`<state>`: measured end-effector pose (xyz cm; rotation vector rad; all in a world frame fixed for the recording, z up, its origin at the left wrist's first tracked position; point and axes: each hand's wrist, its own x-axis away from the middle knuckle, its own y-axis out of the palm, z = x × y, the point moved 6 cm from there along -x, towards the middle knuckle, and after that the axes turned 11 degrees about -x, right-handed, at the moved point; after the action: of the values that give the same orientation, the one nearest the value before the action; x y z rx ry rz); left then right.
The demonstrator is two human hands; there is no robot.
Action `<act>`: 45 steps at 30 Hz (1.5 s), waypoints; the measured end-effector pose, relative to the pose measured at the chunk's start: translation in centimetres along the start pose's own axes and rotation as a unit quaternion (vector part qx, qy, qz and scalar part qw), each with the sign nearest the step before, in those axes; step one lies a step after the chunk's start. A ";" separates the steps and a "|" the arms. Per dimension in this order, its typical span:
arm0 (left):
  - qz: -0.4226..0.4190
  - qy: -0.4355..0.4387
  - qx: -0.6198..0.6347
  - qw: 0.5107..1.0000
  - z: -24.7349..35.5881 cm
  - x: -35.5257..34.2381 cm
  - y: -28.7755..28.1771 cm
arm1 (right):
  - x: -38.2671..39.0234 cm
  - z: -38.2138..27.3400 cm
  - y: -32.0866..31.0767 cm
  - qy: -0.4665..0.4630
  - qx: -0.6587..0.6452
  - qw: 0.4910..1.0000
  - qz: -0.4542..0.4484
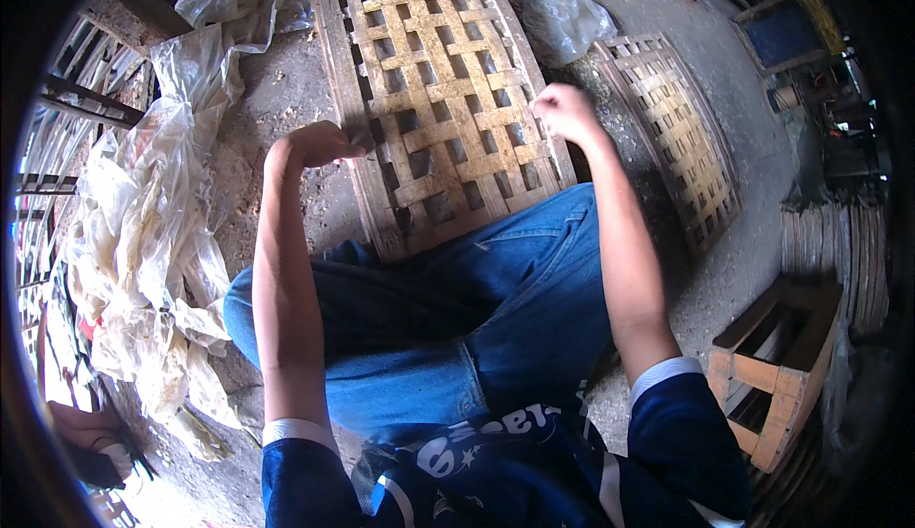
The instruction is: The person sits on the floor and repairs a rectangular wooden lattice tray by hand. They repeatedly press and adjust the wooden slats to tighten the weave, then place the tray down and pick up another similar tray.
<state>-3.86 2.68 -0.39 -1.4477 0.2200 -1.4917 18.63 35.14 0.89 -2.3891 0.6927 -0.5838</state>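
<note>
A large wood-framed panel of woven, flat bamboo strips point(446, 133) leans in front of me, its lower edge against my crossed legs. At its left rail, my left hand point(322, 144) is closed, with thumb and fingers meeting the frame's edge. My right hand point(566, 112) is curled closed at the opposite rail, its fingertips against the wood and slightly blurred. What lies under the fingers of either hand is partly hidden. The weave has open square gaps and brown stains.
Crumpled clear plastic sheeting point(143, 213) spreads along the left, with another plastic piece point(567, 18) behind the panel. A second woven panel point(681, 132) lies on the right. Further right stand a wooden crate-like stool point(762, 375) and a stack of thin sheets point(824, 256).
</note>
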 end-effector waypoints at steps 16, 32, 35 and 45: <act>0.017 -0.006 0.008 1.000 -0.6 -0.5 0.4 | 1.1 -0.6 1.5 -0.094 0.110 0.989 -0.036; 0.002 -0.005 0.000 1.000 -0.3 -0.3 0.4 | -1.0 1.3 3.1 0.019 0.138 0.990 -0.005; -0.003 -0.010 0.002 1.000 0.4 -0.2 -0.2 | -0.7 1.6 3.1 -0.007 0.129 0.992 -0.002; -0.009 0.001 0.009 1.000 0.6 0.0 -0.1 | 0.1 0.3 1.0 -0.040 0.055 0.998 -0.015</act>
<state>-3.43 3.02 -0.13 -1.4377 0.1961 -1.5061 18.55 34.53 0.09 -2.3097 0.5759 -0.5216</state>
